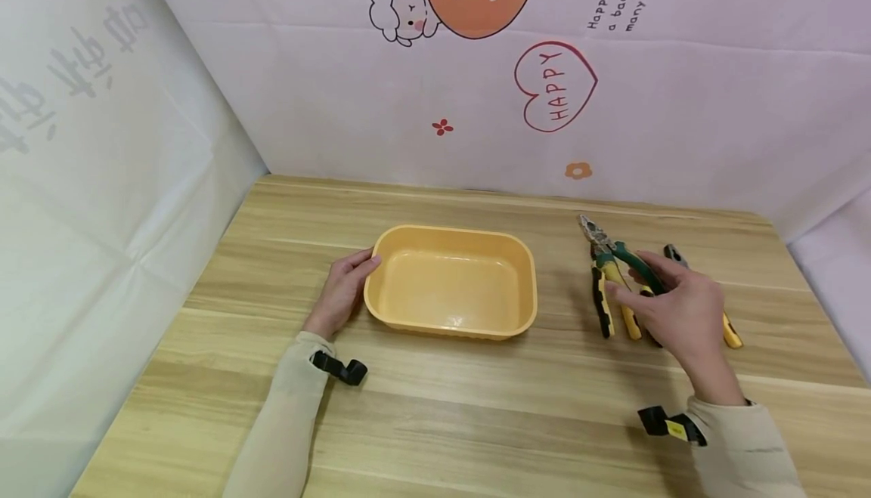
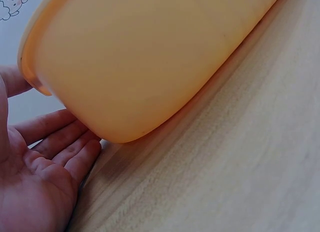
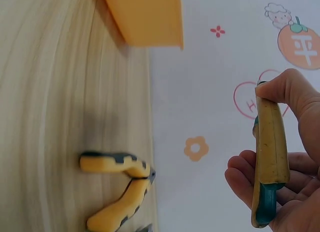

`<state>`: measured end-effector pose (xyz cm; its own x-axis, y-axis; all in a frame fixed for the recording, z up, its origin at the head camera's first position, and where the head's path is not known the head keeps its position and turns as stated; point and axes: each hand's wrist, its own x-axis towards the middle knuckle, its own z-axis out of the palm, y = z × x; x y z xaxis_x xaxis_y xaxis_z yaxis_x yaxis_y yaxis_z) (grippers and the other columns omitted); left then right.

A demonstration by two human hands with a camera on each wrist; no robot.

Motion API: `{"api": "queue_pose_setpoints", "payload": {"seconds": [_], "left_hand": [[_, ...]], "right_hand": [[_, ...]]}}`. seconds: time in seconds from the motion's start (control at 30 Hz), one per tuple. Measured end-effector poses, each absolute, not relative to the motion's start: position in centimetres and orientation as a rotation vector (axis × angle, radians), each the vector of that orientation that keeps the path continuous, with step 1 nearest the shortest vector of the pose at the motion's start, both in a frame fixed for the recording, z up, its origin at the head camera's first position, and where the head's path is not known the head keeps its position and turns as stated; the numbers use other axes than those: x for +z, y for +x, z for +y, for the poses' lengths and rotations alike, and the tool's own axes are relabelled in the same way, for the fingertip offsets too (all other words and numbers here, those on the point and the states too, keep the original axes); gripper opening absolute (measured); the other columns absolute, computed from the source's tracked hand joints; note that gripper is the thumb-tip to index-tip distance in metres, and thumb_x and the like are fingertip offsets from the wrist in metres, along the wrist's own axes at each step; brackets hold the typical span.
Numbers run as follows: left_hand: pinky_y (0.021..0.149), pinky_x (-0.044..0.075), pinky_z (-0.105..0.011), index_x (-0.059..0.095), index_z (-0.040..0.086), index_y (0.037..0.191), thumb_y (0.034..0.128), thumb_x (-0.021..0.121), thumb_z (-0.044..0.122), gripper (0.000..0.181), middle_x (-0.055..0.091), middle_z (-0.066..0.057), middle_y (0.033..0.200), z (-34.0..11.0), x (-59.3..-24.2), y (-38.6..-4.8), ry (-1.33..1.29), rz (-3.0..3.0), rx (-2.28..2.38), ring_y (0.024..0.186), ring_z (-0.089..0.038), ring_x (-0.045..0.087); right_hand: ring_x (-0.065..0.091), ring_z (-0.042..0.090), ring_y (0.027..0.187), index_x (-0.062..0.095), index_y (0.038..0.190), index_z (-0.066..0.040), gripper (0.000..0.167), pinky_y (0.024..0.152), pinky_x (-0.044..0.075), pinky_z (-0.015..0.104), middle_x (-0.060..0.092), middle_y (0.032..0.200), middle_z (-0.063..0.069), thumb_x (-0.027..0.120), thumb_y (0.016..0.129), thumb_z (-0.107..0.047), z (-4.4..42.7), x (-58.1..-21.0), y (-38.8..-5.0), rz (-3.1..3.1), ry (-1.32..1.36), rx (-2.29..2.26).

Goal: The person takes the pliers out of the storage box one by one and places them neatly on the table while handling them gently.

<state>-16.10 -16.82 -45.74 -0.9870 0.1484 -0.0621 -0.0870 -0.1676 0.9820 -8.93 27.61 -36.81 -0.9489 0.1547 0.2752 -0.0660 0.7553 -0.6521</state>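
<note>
My left hand [image 1: 338, 295] grips the left end of a yellow plastic basin [image 1: 449, 294], thumb over the rim and fingers against the outer wall, as the left wrist view shows. The basin stands upright on the table with nothing inside. My right hand [image 1: 680, 313] holds combination pliers [image 1: 633, 260] with green-and-yellow handles, raised above the table in the right wrist view, jaws pointing away from me. Yellow-and-black pliers handles [image 3: 120, 204] lie spread on the table beneath. Another pliers head [image 1: 674, 255] shows beyond my right hand, which hides part of these tools.
The wood-grain table [image 1: 442, 415] ends at a white printed cloth [image 1: 340, 105] hanging along the back. More cloth [image 1: 122, 203] hangs on the left side. The pliers lie to the right of the basin, with bare tabletop between.
</note>
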Motion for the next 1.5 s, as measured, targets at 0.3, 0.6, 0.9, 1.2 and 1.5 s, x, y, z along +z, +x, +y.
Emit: {"api": "queue_pose_setpoints", "payload": {"seconds": [0.3,0.6,0.9,1.2,1.5], "left_hand": [[0.1,0.053,-0.028,0.05,-0.011,0.142,0.1046,0.056,0.013,0.045,0.052,-0.026,0.145,-16.8,-45.7,-16.1,0.082,1.921,2.291,0.121,-0.019,0.061],[0.1,0.053,-0.027,0.049,-0.01,0.144,0.1053,0.056,0.017,0.047,0.05,-0.025,0.146,-16.8,-45.7,-16.0,0.091,1.938,2.267,0.126,-0.023,0.057],[0.099,0.054,-0.028,0.05,-0.011,0.142,0.1048,0.056,0.014,0.045,0.052,-0.027,0.144,-16.7,-45.6,-16.0,0.073,1.912,2.292,0.118,-0.017,0.062],[0.1,0.054,-0.028,0.049,-0.01,0.144,0.1054,0.055,0.015,0.046,0.05,-0.026,0.146,-16.9,-45.7,-16.1,0.081,1.915,2.276,0.126,-0.025,0.058],[0.1,0.053,-0.027,0.048,-0.011,0.144,0.1053,0.055,0.017,0.048,0.05,-0.027,0.146,-16.9,-45.6,-16.0,0.102,1.918,2.279,0.124,-0.022,0.059]], "right_hand": [[0.057,-0.008,0.072,0.068,0.126,0.005,0.059,0.048,0.044,0.011,0.072,0.102,0.03,0.088,0.08,-0.026,29.3,-37.2,-8.8,-2.678,-0.184,0.926],[0.052,-0.005,0.057,0.066,0.13,0.005,0.065,0.045,0.045,0.016,0.07,0.105,0.03,0.085,0.082,-0.035,30.7,-37.3,-8.7,-2.715,-0.298,0.936],[0.049,-0.017,0.06,0.068,0.123,0.007,0.056,0.045,0.046,0.013,0.073,0.09,0.023,0.084,0.084,-0.028,32.8,-37.6,-8.8,-2.692,-0.299,0.901],[0.042,-0.018,0.062,0.069,0.122,0.006,0.06,0.047,0.042,0.01,0.072,0.095,0.027,0.085,0.082,-0.035,34.7,-38.0,-9.1,-2.721,-0.345,0.809],[0.043,-0.015,0.061,0.064,0.128,0.009,0.069,0.046,0.044,0.013,0.069,0.108,0.031,0.082,0.084,-0.042,36.0,-38.3,-9.2,-2.783,-0.445,0.818]]}}
